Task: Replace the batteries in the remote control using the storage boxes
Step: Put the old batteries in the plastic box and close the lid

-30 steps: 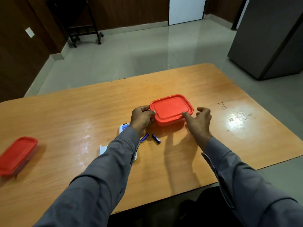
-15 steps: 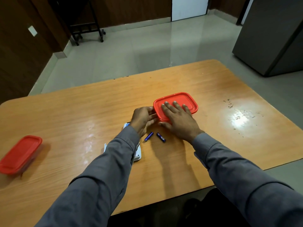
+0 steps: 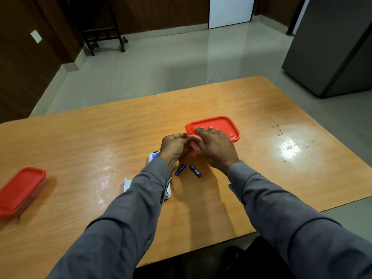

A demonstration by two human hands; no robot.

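Head view: The right hand (image 3: 216, 149) lay flat, fingers extended, on the red lid of the storage box (image 3: 223, 125) at surface (image 3: 100, 137) centre. The left hand (image 3: 174, 149) had its grip curled against the box's 9 o'clock edge. Two blue batteries (image 3: 180, 169) lay at 6 o'clock of the box. The white remote control (image 3: 153, 156) lay partly beneath the left sleeve. A second red-lidded box (image 3: 21, 189) sat well apart at 9 o'clock.

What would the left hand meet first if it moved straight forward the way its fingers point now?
Most likely the near left corner of the red-lidded box: the left hand already points at it, about touching, beside the right hand lying on the lid. Exact contact is unclear.
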